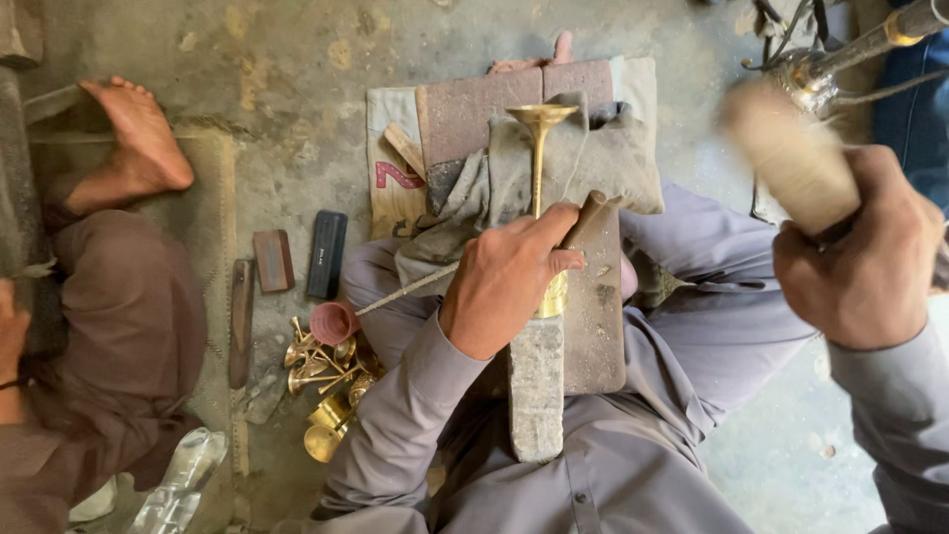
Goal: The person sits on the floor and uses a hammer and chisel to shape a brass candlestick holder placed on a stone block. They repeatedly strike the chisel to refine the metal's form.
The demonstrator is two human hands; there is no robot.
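Your left hand (pixel 509 282) is clamped on the brass stem (pixel 539 158), pinning it along the block (pixel 539 396) on your lap; the flared end sticks out past your fingertips over the grey cloth (pixel 593 148). Your right hand (pixel 865 262) is raised well to the right, fist closed on a blurred wooden mallet (pixel 786 153), with open air between it and the stem. Left of your left wrist, brass pieces (pixel 321 381) crowd the floor beside a pink cup (pixel 331 321). Beyond them, another person's bare foot (pixel 138 138).

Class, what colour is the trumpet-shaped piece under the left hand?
Shiny golden brass; the trumpet-shaped piece shows best in the head view.
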